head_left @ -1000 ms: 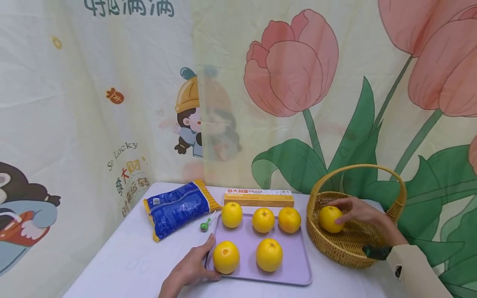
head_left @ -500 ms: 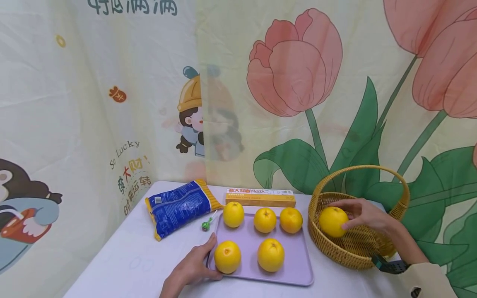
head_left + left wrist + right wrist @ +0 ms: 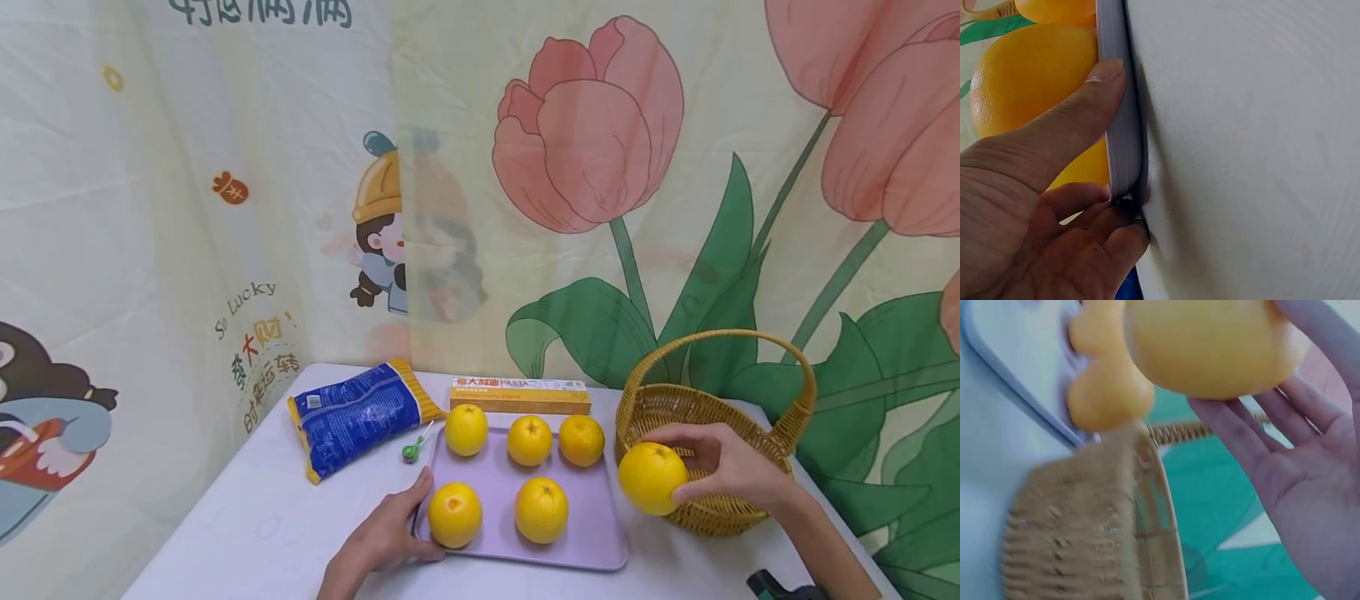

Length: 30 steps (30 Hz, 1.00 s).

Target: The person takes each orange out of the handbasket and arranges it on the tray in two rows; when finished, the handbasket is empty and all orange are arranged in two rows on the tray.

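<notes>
My right hand [image 3: 738, 468] holds an orange [image 3: 651, 479] between thumb and fingers, over the near left rim of the wicker basket [image 3: 720, 518]. In the right wrist view that orange [image 3: 1210, 350] is held clear of the basket wall. My left hand [image 3: 384, 527] grips the near left corner of a lilac tray [image 3: 498, 546]; the left wrist view has the thumb along the rim and the fingers curled at the corner. Several oranges stand on the tray, one [image 3: 455, 515] close to my left hand and another [image 3: 542, 510] at the front middle.
A blue and yellow bag [image 3: 363, 421] lies at the back left, with a green lollipop [image 3: 410, 452] between it and the tray. Behind the tray is a pasta box [image 3: 520, 397]. The basket's tall handle [image 3: 720, 335] arches upward. Printed curtains back the white table.
My right hand has lifted the orange out of the basket and brought it left and toward me, past the rim. The left hand stays at the tray corner.
</notes>
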Motion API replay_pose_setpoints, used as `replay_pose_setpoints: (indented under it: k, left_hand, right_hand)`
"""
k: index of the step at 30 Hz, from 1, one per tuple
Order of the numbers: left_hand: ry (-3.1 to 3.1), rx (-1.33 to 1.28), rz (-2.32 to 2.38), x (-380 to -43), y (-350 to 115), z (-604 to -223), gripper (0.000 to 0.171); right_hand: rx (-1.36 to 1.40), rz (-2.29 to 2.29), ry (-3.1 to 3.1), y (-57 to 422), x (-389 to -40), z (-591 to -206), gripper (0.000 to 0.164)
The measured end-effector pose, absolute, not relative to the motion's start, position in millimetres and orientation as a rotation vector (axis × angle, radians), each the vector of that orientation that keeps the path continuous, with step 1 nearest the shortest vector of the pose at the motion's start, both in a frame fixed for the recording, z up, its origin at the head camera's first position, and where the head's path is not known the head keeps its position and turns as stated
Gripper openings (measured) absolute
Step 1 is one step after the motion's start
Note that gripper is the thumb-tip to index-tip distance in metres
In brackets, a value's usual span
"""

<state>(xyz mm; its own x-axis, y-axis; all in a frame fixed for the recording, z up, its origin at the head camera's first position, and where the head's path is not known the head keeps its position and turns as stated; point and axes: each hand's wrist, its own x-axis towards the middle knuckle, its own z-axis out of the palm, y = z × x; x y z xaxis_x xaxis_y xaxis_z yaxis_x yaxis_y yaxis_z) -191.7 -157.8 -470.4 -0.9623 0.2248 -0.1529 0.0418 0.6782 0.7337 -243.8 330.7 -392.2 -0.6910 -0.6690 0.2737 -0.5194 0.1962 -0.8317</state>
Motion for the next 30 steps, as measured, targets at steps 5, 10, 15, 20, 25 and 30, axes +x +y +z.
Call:
replay_pose_setpoints:
  k: [5,10,15,20,25,30]
  left_hand:
    - [2.657,0.24,1.179,-192.5,-158.5,-470.9,0.117]
    - [2.653,0.265,1.188,-193.0,-158.1,-470.8,0.117]
    - [2.651,0.251,1.183,-193.1,-157.9,-469.3,0.115]
    - [2.651,0.232,1.174,-193.6,-157.9,-469.9,0.115]
    - [2.651,0.2,1.145,-194.3,-157.7,-471.2,0.116]
    - [2.648,0.193,1.144,-193.6,-158.9,-471.4,0.116]
  right_hand:
    - [-1.106,-1.57,2.405,307.3,-222.3,-404.2,0.056]
    - [-0.97,-1.631,2.536,287.0,-202.7,-423.8,0.057]
    - [-0.621,-1.663,2.695,269.3,-189.7,-442.5,0.063]
    - [-0.289,-1.659,2.769,255.2,-184.1,-458.3,0.07]
    - [-0.124,-1.689,2.74,245.7,-181.3,-470.0,0.077]
    - [-0.07,-1.688,2.749,238.7,-180.4,-477.4,0.078]
